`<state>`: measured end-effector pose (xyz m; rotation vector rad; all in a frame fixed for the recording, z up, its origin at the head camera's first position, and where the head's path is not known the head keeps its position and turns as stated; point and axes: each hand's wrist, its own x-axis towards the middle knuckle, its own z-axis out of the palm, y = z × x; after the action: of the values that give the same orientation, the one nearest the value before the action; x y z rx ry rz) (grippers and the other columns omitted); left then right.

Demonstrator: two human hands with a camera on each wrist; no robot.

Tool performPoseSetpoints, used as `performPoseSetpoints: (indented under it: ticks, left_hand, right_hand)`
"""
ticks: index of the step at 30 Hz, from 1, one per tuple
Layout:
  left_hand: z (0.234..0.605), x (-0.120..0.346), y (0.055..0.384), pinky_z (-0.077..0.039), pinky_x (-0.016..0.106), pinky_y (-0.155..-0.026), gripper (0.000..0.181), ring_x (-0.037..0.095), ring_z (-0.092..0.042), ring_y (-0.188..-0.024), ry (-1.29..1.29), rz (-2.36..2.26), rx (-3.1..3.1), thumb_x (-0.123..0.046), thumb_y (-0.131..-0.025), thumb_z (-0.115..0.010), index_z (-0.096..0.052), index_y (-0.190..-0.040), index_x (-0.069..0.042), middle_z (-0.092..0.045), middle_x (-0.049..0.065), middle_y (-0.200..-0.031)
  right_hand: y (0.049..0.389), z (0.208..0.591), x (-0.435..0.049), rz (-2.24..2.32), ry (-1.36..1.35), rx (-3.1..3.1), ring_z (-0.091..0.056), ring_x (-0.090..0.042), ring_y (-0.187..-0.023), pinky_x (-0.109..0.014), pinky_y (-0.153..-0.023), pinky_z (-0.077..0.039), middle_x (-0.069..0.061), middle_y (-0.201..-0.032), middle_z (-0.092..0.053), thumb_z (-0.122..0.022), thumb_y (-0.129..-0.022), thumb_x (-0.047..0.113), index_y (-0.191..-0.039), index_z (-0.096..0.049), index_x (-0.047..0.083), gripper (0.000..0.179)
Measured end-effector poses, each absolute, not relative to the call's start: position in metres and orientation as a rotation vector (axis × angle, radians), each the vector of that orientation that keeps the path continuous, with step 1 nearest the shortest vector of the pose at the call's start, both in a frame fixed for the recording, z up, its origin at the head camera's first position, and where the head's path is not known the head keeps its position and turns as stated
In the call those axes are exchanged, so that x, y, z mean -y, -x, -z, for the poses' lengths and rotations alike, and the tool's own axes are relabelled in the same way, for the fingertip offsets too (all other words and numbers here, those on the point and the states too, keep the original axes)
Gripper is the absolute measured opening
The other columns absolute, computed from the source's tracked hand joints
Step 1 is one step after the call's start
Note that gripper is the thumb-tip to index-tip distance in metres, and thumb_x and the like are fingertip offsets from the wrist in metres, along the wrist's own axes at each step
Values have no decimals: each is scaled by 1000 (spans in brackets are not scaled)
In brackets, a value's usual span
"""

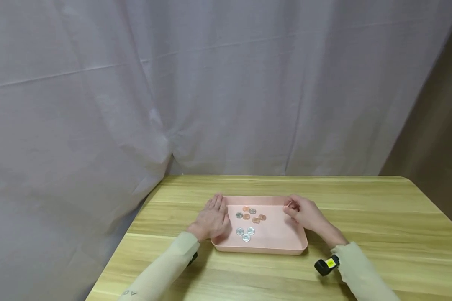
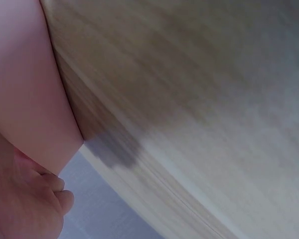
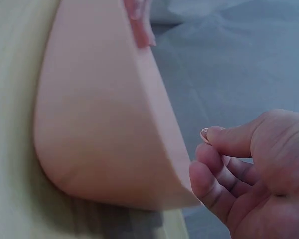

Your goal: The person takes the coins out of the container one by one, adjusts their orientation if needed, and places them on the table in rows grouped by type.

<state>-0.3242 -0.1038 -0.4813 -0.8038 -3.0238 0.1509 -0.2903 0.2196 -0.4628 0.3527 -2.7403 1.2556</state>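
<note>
A pink tray [image 1: 260, 251] lies on the table with coins in it. Three silver coins [image 1: 246, 237] lie in a cluster near its front left. Behind them is a looser group of copper coins [image 1: 246, 217] and silver ones. My left hand [image 1: 211, 218] rests over the tray's left side, its fingers extended along the rim; the left wrist view shows only part of that hand [image 2: 27, 204]. At the tray's right back corner, my right hand [image 1: 305, 214] pinches a small copper coin [image 3: 205, 134] between thumb and index finger, above the tray.
The wooden table [image 1: 380, 225] extends around the tray on all sides. A grey curtain [image 1: 229, 104] hangs behind the table's back edge and down its left side. A dark brown surface [image 1: 437, 125] stands at the far right.
</note>
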Motion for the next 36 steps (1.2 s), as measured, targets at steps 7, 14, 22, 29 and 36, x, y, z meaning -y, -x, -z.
performPoseSetpoints:
  ticks: [7, 14, 22, 29, 36]
  left_hand:
    - [481, 103, 324, -15, 42, -126, 64, 32, -11, -153, 812, -136, 3015, -37, -105, -17, -15, -155, 2, -11, 20, -164]
    - [484, 101, 324, -16, 42, -126, 63, 32, -13, -153, 822, -146, 2996, -36, -105, -20, -18, -155, 2, -13, 20, -164]
    - [483, 102, 323, -16, 42, -126, 64, 32, -13, -153, 811, -145, 2993, -37, -105, -21, -18, -155, 3, -14, 20, -164]
    - [482, 103, 323, -17, 42, -126, 63, 33, -15, -152, 819, -155, 2976, -35, -104, -22, -19, -154, 4, -16, 21, -163]
    - [483, 102, 324, -18, 43, -126, 63, 32, -15, -153, 824, -172, 2981, -35, -104, -21, -18, -154, 3, -16, 21, -163]
  right_hand:
    - [292, 456, -246, -1290, -319, 2702, -57, -17, -56, -26, -46, -51, -11, -75, -61, -65, -93, 7, -100, -60, 2, 10]
    - [295, 456, -267, -1318, -265, 2712, -58, -20, -57, -28, -48, -52, -16, -78, -63, -63, -94, 7, -103, -59, 0, 12]
    - [300, 467, -284, -1355, -228, 2725, -58, -15, -59, -27, -49, -53, -20, -79, -65, -63, -94, 7, -104, -57, -3, 15]
    - [302, 479, -299, -1368, -128, 2779, -58, -16, -63, -28, -51, -54, -13, -79, -63, -63, -93, 7, -103, -55, -5, 17]
    - [299, 483, -307, -1330, -65, 2834, -57, -15, -64, -27, -51, -53, -6, -76, -60, -66, -91, 9, -99, -55, -3, 18]
